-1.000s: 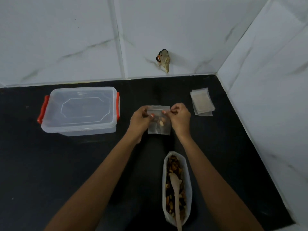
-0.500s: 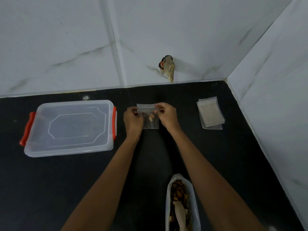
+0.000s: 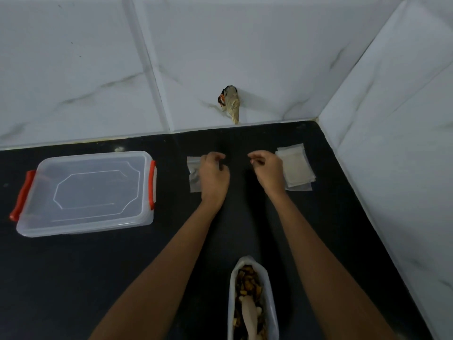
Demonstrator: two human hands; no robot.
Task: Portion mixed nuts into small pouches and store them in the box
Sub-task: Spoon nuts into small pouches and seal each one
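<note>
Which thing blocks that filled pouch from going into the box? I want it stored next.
The box's lid. The box sits closed, its red latches at both ends. The counter between the pouch, under the left hand, and the box looks bare. The right hand is empty.

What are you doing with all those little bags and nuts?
A person is packing nuts into small pouches. The left hand rests on a filled pouch lying on the black counter. The right hand hovers empty by the stack of empty pouches. The box has its lid on. The nut bag holds a spoon.
</note>
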